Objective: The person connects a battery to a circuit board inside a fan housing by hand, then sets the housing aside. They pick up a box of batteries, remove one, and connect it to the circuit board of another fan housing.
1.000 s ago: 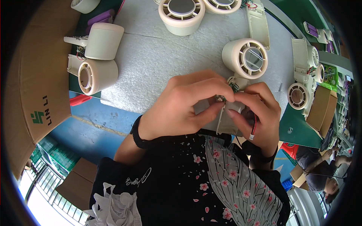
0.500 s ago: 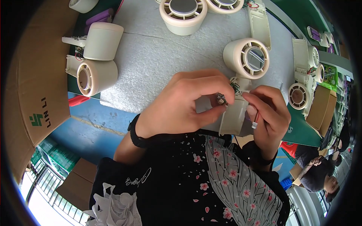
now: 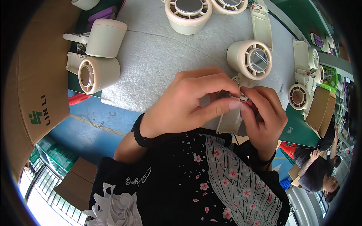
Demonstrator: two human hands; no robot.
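Holds red wire point(image 3: 247, 101) in right hand point(image 3: 266, 116), just beside left hand point(image 3: 188, 103); can't tell left grip. Has white handle point(image 3: 229, 123) under both hands, about equally near each, running long-ways from fan point(image 3: 259, 60) toward black shirt point(image 3: 173, 169).

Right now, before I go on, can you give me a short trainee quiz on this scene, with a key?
1. True or false: the fingertips of the left hand and right hand are close together.
2. What colour of wire shows at the fingertips? A blue; B red; C yellow.
3. Which is farther left, the big cardboard box or the fan nearest the hands?

Key: 1 true; 2 B; 3 the big cardboard box.
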